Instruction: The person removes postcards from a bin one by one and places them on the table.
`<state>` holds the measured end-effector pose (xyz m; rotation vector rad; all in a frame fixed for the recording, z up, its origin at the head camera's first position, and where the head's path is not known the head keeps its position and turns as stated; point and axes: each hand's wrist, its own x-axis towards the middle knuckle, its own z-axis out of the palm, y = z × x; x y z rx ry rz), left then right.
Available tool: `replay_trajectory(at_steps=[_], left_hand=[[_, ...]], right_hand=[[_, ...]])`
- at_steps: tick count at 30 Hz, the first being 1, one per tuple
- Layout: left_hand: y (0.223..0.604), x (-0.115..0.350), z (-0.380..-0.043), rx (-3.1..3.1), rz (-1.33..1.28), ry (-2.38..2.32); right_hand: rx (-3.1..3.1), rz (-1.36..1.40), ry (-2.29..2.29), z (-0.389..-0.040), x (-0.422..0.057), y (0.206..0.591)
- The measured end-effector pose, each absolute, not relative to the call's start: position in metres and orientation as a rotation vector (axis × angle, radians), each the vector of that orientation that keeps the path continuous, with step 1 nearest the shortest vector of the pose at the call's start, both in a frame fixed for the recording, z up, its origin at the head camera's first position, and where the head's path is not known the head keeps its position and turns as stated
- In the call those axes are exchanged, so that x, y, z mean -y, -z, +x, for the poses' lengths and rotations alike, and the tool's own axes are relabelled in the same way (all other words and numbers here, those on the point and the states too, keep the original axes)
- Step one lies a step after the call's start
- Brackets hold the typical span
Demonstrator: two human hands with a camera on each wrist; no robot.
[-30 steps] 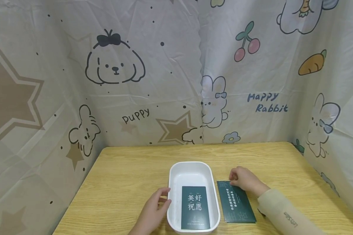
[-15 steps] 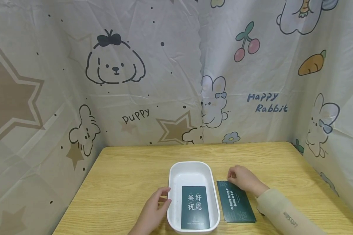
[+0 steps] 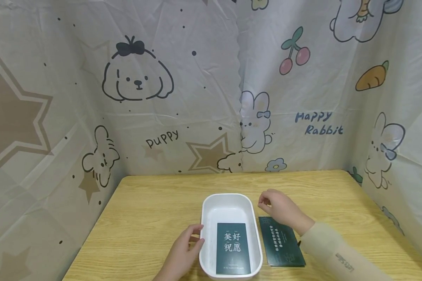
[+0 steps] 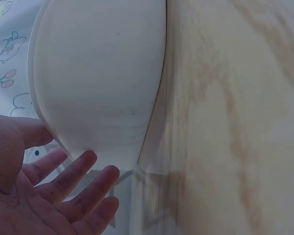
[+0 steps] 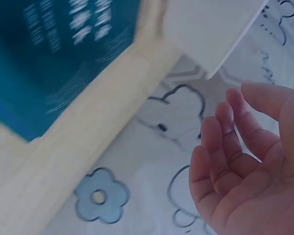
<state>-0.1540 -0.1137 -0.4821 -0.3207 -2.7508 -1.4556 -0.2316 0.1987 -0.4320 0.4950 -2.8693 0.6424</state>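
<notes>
A white oblong tray [image 3: 229,212] stands on the table, and in it lies a dark green card [image 3: 233,257] with large white characters. At the tray's left side, my left hand [image 3: 183,248] touches the outer wall and rim with fingertips and thumb, fingers fairly straight. Right of the tray lies a dark green card or thin stack of cards [image 3: 285,249] with columns of white characters. My right hand [image 3: 283,207] is over its far end, nothing held. In the right wrist view, the right hand's fingers [image 5: 218,156] are loosely curled, apart from the green card [image 5: 63,63].
The wooden table [image 3: 154,210] spreads to both sides of the tray and behind it. A printed curtain [image 3: 183,97] with cartoon animals, stars and fruit hangs around the table's back and sides. A pale sleeve [image 3: 337,249] covers the right forearm.
My right hand has moved from the far edge of the right-hand green card up and left, toward the tray's far right corner. The left hand, tray and cards look unmoved.
</notes>
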Motion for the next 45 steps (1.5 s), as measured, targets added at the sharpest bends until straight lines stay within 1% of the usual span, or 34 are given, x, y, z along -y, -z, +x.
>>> replay_trajectory(at_steps=[6,12,19,33,45], left_hand=[[0.481,0.113,-0.154,2.750,-0.333,1.445],[0.480,0.113,-0.153,2.737,-0.358,1.444],[0.481,0.114,-0.153,2.726,-0.374,1.444],[0.483,0.114,-0.152,2.672,-0.401,1.449],[0.485,0.115,-0.152,2.691,-0.384,1.448]], right_hand=[[2.854,0.612,-0.590,-0.221,-0.175,0.428],[2.860,0.796,-0.501,-0.210,-0.154,0.427],[2.963,0.903,-0.481,-0.211,-0.136,0.438],[3.110,0.878,-0.294,-0.210,-0.116,0.456],[3.132,0.877,-0.205,-0.208,-0.114,0.456]])
